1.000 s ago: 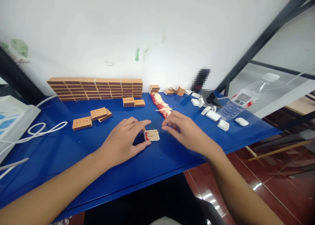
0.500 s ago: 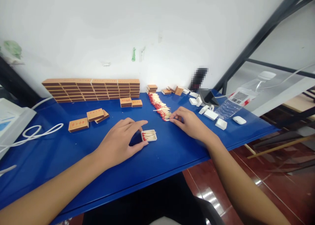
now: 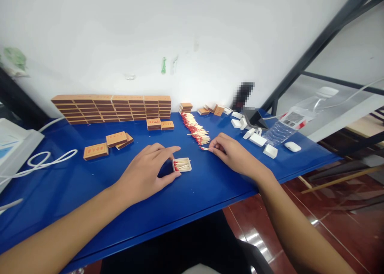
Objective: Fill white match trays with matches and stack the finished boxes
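Observation:
A small white matchbox tray point(image 3: 187, 169) lies on the blue table with red-headed matches point(image 3: 181, 164) in it. My left hand point(image 3: 147, 168) steadies it from the left, thumb along the near side and a curled finger at the far left corner; the index finger stretches out above. Between thumb and fingertips my right hand point(image 3: 229, 152) pinches a match point(image 3: 205, 148), its red head pointing left. That match is just in front of a long pile of loose matches point(image 3: 195, 128) running back towards the wall. The pinching fingertips partly hide its other end.
Stacked matchboxes point(image 3: 114, 109) line the wall at the left. Loose matchboxes point(image 3: 96, 151) lie nearer. On the right are white empty trays point(image 3: 257, 139), a plastic bottle point(image 3: 285, 124) and a white earphone case point(image 3: 292, 147). A white cable point(image 3: 51, 164) loops at the left.
My right hand has drawn slightly towards me and to the right, bringing a match away from the near end of the pile. My left hand stays at the tray.

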Available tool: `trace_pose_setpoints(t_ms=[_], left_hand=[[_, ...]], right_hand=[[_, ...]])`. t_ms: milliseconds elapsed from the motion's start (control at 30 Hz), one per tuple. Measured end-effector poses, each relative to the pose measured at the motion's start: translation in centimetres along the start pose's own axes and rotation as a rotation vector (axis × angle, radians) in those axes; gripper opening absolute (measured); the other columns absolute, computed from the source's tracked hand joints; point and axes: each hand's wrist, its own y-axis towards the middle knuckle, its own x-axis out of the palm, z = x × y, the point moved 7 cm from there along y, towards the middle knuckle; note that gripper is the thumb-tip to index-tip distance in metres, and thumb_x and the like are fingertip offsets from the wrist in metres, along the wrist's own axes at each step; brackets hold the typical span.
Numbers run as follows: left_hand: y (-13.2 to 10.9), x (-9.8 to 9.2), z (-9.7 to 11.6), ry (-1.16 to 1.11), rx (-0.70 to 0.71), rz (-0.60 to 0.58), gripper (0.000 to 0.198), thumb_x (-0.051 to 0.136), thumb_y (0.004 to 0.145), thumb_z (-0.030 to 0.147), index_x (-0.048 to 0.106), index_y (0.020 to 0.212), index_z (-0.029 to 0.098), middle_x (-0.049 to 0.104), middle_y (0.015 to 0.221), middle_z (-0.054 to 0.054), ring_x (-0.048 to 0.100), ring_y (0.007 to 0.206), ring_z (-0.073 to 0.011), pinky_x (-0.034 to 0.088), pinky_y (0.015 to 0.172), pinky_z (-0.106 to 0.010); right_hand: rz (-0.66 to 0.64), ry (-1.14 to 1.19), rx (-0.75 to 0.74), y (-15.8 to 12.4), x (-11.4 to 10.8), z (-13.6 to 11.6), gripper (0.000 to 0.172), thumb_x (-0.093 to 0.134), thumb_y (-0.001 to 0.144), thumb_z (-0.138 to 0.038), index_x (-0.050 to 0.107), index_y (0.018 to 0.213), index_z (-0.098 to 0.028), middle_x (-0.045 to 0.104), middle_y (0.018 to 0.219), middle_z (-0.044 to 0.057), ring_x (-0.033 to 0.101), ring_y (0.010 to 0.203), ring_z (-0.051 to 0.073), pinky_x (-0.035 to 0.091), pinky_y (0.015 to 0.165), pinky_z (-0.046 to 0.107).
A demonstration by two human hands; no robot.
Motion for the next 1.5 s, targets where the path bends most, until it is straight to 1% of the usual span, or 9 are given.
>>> trace_pose_setpoints(t_ms=[167, 300, 600, 767, 867, 967, 1067, 1233, 1500], left_hand=[[0.0, -0.1, 0.0, -0.013, 0.01, 0.003, 0.059, 0.073, 0.097, 0.038, 0.049, 0.15, 0.025, 0.075, 0.115, -0.004, 0.065, 0.111, -0.0255, 0.054, 0.099, -0.045], [0.1, -0.1, 0.0, -0.018, 0.005, 0.002, 0.058, 0.073, 0.097, 0.038, 0.05, 0.149, 0.025, 0.075, 0.114, -0.004, 0.065, 0.11, -0.0251, 0.054, 0.099, -0.044], [0.1, -0.1, -0.1, -0.021, -0.016, -0.01, 0.058, 0.072, 0.097, 0.04, 0.051, 0.15, 0.025, 0.075, 0.115, -0.005, 0.065, 0.113, -0.0264, 0.054, 0.099, -0.045], [0.1, -0.1, -0.1, -0.017, -0.006, -0.011, 0.058, 0.072, 0.098, 0.039, 0.05, 0.149, 0.024, 0.075, 0.116, -0.004, 0.065, 0.112, -0.0255, 0.054, 0.1, -0.045], [0.0, 0.0, 0.0, -0.015, 0.001, -0.008, 0.057, 0.072, 0.098, 0.039, 0.05, 0.149, 0.024, 0.075, 0.114, -0.003, 0.065, 0.112, -0.025, 0.054, 0.1, -0.045], [0.0, -0.1, 0.0, -0.016, 0.007, -0.003, 0.057, 0.071, 0.098, 0.039, 0.05, 0.149, 0.025, 0.075, 0.115, -0.004, 0.065, 0.113, -0.0256, 0.053, 0.101, -0.045], [0.0, -0.1, 0.0, -0.012, 0.0, -0.002, 0.057, 0.071, 0.098, 0.04, 0.051, 0.149, 0.024, 0.074, 0.116, -0.005, 0.065, 0.113, -0.0263, 0.054, 0.1, -0.045], [0.1, -0.1, 0.1, -0.014, 0.003, -0.004, 0.055, 0.07, 0.099, 0.041, 0.051, 0.148, 0.025, 0.075, 0.114, -0.005, 0.066, 0.112, -0.0266, 0.053, 0.1, -0.046], [0.1, -0.1, 0.1, -0.007, 0.008, -0.004, 0.056, 0.071, 0.098, 0.038, 0.051, 0.148, 0.024, 0.074, 0.11, -0.005, 0.065, 0.109, -0.0259, 0.053, 0.099, -0.045]], right_hand=[[-0.006, 0.011, -0.02, -0.1, -0.3, -0.4, 0.017, 0.052, 0.105, -0.028, 0.065, 0.095, -0.022, 0.06, 0.096, 0.005, 0.059, 0.081, 0.019, 0.047, 0.076, 0.033], [0.02, 0.01, -0.009, -0.1, -0.7, -0.1, 0.017, 0.053, 0.104, -0.031, 0.065, 0.095, -0.022, 0.06, 0.095, 0.006, 0.059, 0.08, 0.02, 0.048, 0.075, 0.034], [-0.002, 0.008, 0.017, -0.2, -0.6, 0.5, 0.018, 0.062, 0.101, -0.038, 0.068, 0.099, -0.022, 0.06, 0.098, 0.006, 0.06, 0.081, 0.02, 0.05, 0.075, 0.035], [-0.04, -0.009, 0.01, -0.2, -0.3, 0.1, 0.019, 0.057, 0.103, -0.035, 0.067, 0.093, -0.021, 0.06, 0.094, 0.005, 0.059, 0.08, 0.02, 0.049, 0.074, 0.034], [-0.021, -0.023, -0.002, 0.0, -0.1, -0.1, 0.017, 0.057, 0.103, -0.031, 0.066, 0.092, -0.021, 0.06, 0.092, 0.005, 0.059, 0.08, 0.02, 0.047, 0.073, 0.034], [0.031, -0.032, 0.0, 0.3, -0.1, 0.0, 0.011, 0.06, 0.101, -0.03, 0.065, 0.098, -0.021, 0.059, 0.092, 0.004, 0.058, 0.078, 0.02, 0.046, 0.072, 0.033], [0.055, -0.026, -0.006, 0.4, 0.0, 0.1, 0.013, 0.062, 0.1, -0.033, 0.064, 0.106, -0.021, 0.059, 0.091, 0.004, 0.057, 0.076, 0.019, 0.045, 0.071, 0.033], [0.022, -0.041, -0.026, 0.5, 0.4, -0.3, 0.016, 0.055, 0.105, -0.033, 0.062, 0.094, -0.022, 0.061, 0.089, 0.005, 0.057, 0.076, 0.02, 0.045, 0.07, 0.033], [-0.009, -0.071, -0.006, 0.1, 0.7, -1.4, 0.014, 0.051, 0.106, -0.03, 0.058, 0.097, -0.023, 0.064, 0.102, 0.008, 0.063, 0.085, 0.022, 0.048, 0.074, 0.035]])
